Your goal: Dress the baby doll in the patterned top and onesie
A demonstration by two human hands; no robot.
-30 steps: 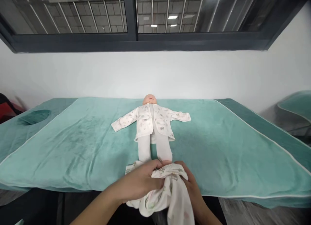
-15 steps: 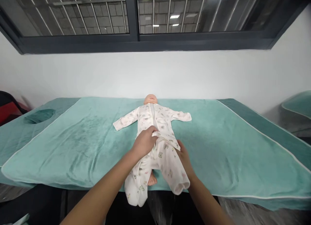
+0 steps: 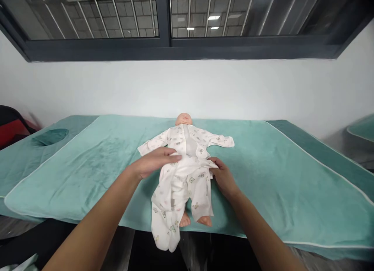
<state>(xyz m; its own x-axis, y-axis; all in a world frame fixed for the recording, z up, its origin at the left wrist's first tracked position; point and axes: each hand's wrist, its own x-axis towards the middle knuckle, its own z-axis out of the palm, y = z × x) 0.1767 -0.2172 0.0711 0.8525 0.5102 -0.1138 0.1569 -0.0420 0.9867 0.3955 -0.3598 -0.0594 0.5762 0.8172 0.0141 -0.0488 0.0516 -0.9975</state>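
Observation:
A baby doll [image 3: 184, 119] lies on its back, its head toward the wall and its arms spread in long sleeves. It has on a white printed baby romper [image 3: 200, 185], parted down the chest. One footed leg of the romper hangs flat over the bed's front edge; two bare doll feet [image 3: 184, 219] show beside it. My left hand [image 3: 156, 161] is at the doll's waist on the left, fingers stretched out over the cloth. On the other side, my right hand [image 3: 223, 179] pinches the edge of the romper's front flap.
A green velvet cover [image 3: 102, 165] with white piping lies over the bed. The bed has a face hole [image 3: 50, 137] at its left end. Behind it rises a white wall [image 3: 187, 87] under a dark window frame [image 3: 169, 52]. A red and black object [image 3: 13, 128] stands far left.
My left hand has released the cloth and moved left, its fingers opening. The right hand has risen slightly with the flap. The right trouser leg has drawn back, baring a second foot.

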